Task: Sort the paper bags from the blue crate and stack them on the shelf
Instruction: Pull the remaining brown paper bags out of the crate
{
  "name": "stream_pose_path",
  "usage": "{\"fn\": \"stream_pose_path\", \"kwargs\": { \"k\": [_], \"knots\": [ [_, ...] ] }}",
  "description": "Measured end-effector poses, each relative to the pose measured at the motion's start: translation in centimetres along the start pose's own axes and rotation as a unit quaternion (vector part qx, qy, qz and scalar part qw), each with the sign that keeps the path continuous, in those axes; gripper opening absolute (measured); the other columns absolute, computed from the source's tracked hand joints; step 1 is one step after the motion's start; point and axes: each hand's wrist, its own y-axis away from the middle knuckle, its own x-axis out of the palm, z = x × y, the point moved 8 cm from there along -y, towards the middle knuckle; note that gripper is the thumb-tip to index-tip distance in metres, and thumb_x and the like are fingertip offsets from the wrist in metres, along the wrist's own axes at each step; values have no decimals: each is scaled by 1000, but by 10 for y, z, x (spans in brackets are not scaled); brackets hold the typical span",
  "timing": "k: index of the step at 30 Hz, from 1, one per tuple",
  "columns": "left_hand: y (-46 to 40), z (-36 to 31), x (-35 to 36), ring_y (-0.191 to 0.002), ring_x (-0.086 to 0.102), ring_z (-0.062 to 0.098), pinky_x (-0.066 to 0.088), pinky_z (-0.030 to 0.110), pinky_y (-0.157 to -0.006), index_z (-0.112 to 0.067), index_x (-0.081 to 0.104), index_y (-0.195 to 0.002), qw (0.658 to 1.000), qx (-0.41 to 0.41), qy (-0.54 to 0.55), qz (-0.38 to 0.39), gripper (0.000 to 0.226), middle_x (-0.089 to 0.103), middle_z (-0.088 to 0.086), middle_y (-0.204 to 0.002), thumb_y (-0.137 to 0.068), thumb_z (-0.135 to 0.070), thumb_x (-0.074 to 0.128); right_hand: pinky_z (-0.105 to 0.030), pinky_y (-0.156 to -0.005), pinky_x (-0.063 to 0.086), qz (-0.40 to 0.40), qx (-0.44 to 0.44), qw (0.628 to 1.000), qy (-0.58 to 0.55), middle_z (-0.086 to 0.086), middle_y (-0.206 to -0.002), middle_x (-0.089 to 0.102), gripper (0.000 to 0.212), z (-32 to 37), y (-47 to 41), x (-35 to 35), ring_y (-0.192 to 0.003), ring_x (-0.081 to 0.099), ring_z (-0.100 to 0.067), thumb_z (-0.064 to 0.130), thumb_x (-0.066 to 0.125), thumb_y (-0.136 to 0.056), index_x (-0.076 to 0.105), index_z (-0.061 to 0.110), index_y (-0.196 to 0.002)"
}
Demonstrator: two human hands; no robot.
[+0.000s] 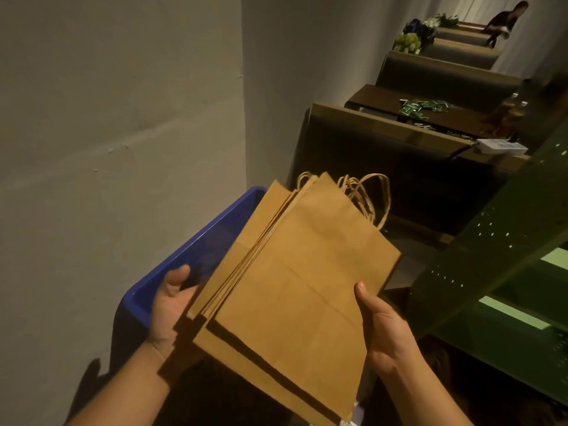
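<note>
head view: a stack of flat brown paper bags point(295, 281) held up between both hands, fanned a little so the edges of several bags show along the left side, twisted-paper handles point(365, 198) bunched at the far end. left hand point(170, 305) under the stack's left edge, palm up, thumb free and raised beside the bags, fingers hidden beneath so the exact grip cannot be told. right hand point(384, 330) clasped on the stack's right edge, thumb lying on top of the uppermost bag, fingers tucked out of sight below. hands well apart, one on each side of the stack. blue crate point(196, 247) just behind and below the bags, against the grey wall point(123, 118), its inside mostly hidden by the stack. green perforated metal shelf point(498, 241) off to the right, near the right hand, not touched by the bags. further back a row of dark benches and a desk point(430, 113) with small green packets point(421, 106) scattered on it, flowers point(412, 38) beyond, and a person point(504, 21) bent over at the far end.
</note>
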Motion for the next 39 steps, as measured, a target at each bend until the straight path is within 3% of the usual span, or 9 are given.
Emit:
{"fn": "stream_pose_path", "kwargs": {
  "k": [3,6,10,18,25,31,33,36,39],
  "knots": [
    [-13,3,4,-125,52,37,37,49,-109,-6,50,-146,990,-109,-61,62,64,56,19,-131,-103,-53,46,-46,-76,57,32,-21,999,31,-16,-110,76,33,3,2,8,-101,71,-36,18,62,-95,60,13,-127],
    [-28,-4,20,-96,70,30,56,44,-87,-12,73,-122,978,-86,-185,27,49,70,14,-103,-98,-50,54,-52,-97,53,39,-70,995,61,-14,-123,71,42,9,0,12,-113,68,-36,8,58,-98,51,20,-138],
    [-33,8,22,-109,73,33,59,54,-92,-28,47,-145,943,-92,-319,-17,77,75,8,-120,-78,-41,84,-48,-101,51,11,-115,976,187,-6,-114,76,27,21,3,16,-107,71,-28,13,59,-99,62,20,-125],
    [-24,26,26,-105,74,19,60,44,-91,-41,55,-125,921,-69,-379,-58,48,76,-7,-112,-85,-28,78,-47,-87,59,24,-72,980,183,-5,-122,70,67,13,3,3,-102,72,-32,33,76,-78,50,31,-140],
    [-24,26,32,-103,74,10,61,33,-83,-41,55,-126,914,-39,-400,-56,47,76,-15,-112,-91,-18,75,-36,-67,56,-20,-68,985,156,-9,-96,79,41,11,9,-6,-82,77,-28,25,77,-82,65,17,-121],
    [-31,28,36,-112,70,11,60,38,-93,-43,46,-141,887,-47,-456,-45,62,72,-13,-123,-91,-24,76,-42,-79,57,-41,-56,984,162,-10,-94,80,42,8,6,-15,-88,76,-30,23,84,-71,72,8,-109],
    [-34,29,35,-116,68,12,57,43,-100,-43,43,-144,873,-59,-483,-43,64,69,-13,-128,-89,-35,77,-47,-99,52,-45,-84,982,161,-7,-102,79,52,12,6,-15,-100,73,-29,25,87,-66,72,11,-114],
    [-44,25,26,-133,54,15,44,44,-110,-40,38,-152,842,-99,-527,-55,79,54,-18,-144,-85,-73,64,-32,-88,50,-33,-124,981,147,-6,-108,76,42,23,7,-13,-103,70,-24,14,78,-79,67,14,-119],
    [-67,-3,4,-111,59,19,50,36,-85,-35,55,-134,849,-92,-501,-138,44,59,-7,-135,-101,-61,43,-27,-79,46,-19,-142,980,138,-2,-108,70,30,33,9,-13,-100,64,-20,3,70,-88,63,22,-110]
  ]
}}
